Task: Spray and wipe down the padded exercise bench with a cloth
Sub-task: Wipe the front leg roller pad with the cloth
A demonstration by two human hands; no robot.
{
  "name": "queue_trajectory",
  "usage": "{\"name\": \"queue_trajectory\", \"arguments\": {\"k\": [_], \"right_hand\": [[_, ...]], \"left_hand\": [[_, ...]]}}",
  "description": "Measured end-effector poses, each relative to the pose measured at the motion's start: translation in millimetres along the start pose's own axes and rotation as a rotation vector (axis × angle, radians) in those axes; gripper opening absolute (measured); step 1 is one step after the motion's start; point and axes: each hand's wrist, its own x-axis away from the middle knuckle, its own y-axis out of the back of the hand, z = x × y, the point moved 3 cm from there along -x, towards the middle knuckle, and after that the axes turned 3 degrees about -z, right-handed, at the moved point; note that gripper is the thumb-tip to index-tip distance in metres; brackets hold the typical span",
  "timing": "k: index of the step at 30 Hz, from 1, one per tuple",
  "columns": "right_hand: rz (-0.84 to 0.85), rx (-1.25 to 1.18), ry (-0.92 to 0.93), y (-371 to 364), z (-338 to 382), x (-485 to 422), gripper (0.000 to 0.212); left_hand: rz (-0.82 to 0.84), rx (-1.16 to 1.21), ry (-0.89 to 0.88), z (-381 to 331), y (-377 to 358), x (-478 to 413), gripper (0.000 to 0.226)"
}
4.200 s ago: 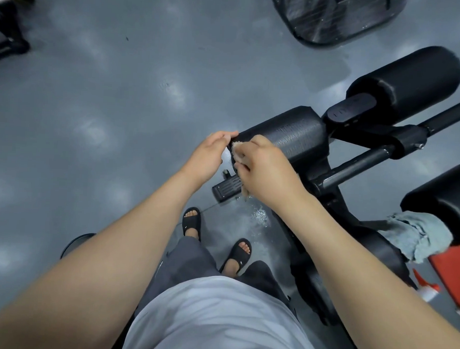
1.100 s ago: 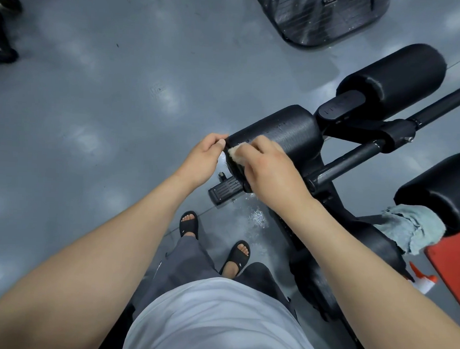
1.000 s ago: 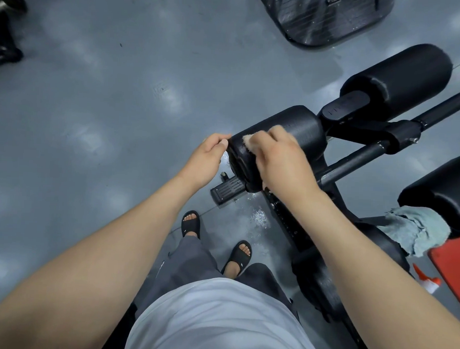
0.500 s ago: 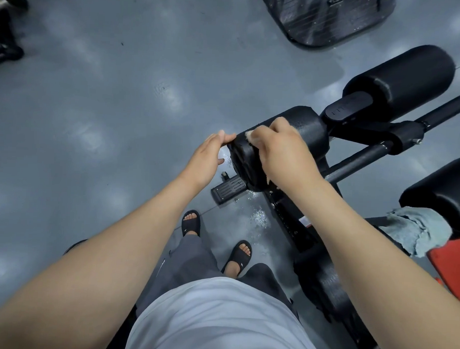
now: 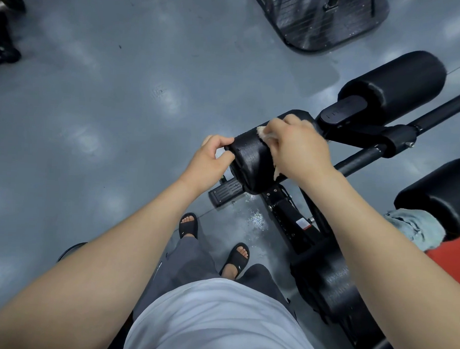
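Head view: roller (image 5: 250,159) at centre, long axis near-left to far-right.
Left hand (image 5: 211,160): pinches roller's near-left end rim.
Right hand (image 5: 298,148): fingers curled over cloth (image 5: 263,132), pressing it on roller top; rest of padding lies far-right of fingers.
Change: right hand has left the end face for the top; left grip tighter.

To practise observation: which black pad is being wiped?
The nearest roller: the left hand grips its end and the right hand holds a cloth against it; no hand is on the far roller or right pad.
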Motion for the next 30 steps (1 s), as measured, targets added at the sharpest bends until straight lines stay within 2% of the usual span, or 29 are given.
{"name": "queue_trajectory", "arguments": {"k": [2,5,11,14,17,19,26,30], "right_hand": [[-0.022,0.077,-0.063,3,-14,-5,0.016],[-0.026,0.109,-0.145,9,-36,-12,0.018],[-0.026,0.04,-0.29,18,-59,-22,0.017],[0.06,-0.028,-0.27,19,-48,-17,0.028],[0.199,-0.116,-0.133,17,-34,-3,0.034],[0.211,-0.149,-0.073,18,-36,1,0.035],[0.089,-0.137,-0.232,28,-71,-18,0.035],[0.119,-0.138,-0.31,28,-83,-28,0.03]], "left_hand": [[0.011,-0.051,-0.007,0,-1,-1,0.021],[0.014,-0.11,-0.012,-2,-3,-2,0.033],[0.015,-0.153,-0.007,-3,-2,-1,0.039],[0.006,-0.162,-0.006,-2,-3,-1,0.039],[-0.003,-0.161,-0.012,-3,-4,-2,0.037],[-0.008,-0.163,-0.018,-4,-4,-3,0.035],[-0.012,-0.195,-0.067,-6,-2,-2,0.031],[-0.048,-0.207,-0.142,-2,-5,4,0.039]]}}
